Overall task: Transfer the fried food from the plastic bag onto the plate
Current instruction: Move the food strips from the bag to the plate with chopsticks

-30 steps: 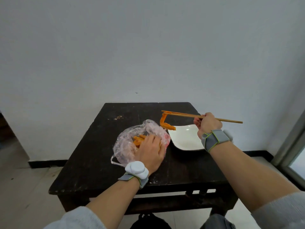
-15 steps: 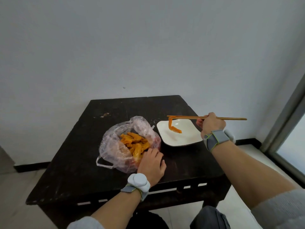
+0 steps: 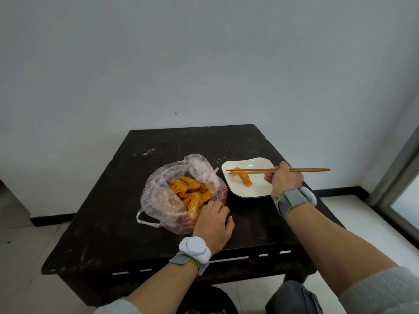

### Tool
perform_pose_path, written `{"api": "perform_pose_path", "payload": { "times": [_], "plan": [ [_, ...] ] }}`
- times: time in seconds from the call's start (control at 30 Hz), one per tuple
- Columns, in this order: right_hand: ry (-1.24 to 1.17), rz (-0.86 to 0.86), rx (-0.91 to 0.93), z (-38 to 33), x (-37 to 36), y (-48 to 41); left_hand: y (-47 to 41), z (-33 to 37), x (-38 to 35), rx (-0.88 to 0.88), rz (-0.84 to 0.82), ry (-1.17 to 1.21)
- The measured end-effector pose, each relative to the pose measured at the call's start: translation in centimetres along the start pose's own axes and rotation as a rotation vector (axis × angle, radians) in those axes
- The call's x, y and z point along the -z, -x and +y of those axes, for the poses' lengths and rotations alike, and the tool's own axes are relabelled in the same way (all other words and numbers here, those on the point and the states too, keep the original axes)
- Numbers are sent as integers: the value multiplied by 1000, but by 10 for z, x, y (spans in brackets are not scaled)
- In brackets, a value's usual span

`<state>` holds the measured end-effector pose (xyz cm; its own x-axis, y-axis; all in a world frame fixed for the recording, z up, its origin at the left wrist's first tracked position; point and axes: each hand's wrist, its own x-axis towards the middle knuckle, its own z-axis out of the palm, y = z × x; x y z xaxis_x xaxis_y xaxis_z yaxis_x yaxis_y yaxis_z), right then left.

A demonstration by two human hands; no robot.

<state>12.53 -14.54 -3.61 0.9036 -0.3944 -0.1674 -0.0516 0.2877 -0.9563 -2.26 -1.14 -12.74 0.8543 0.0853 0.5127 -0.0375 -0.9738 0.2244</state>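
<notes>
Dark, worn wooden tabletop (image 3: pixel 108 214), pale scuff (image 3: pixel 148 151) toward its far left; lying directly on it: a crumpled clear plastic bag (image 3: pixel 158 200), mouth open upward, near centre, and a white plate (image 3: pixel 256 188) just beside it on the right, contact unclear.

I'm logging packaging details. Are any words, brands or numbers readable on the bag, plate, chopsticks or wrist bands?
None can be read.
The plastic bag shows no legible print, the plate is plain white, the chopsticks are bare wood, and the wrist bands carry no visible lettering.
</notes>
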Motion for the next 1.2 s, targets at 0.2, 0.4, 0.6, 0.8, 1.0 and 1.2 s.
{"api": "perform_pose_path", "payload": {
  "times": [0.2,0.4,0.6,0.8,1.0,1.2],
  "plan": [
    [50,-35,-4,7,-2,2,-1,1,1,15,17,4],
    [108,-58,27,-5,2,4,-1,0,1,16,5,21],
    [63,-84,73,-29,10,8,1,-1,4,-19,16,16],
    [12,-189,34,-40,2,18,1,1,23,-37,127,28],
    [-12,-402,-5,-34,-15,39,-3,-21,53,20,280,-34],
    [14,-530,0,-15,-28,61,11,-55,76,165,286,-125]
  ]
}}
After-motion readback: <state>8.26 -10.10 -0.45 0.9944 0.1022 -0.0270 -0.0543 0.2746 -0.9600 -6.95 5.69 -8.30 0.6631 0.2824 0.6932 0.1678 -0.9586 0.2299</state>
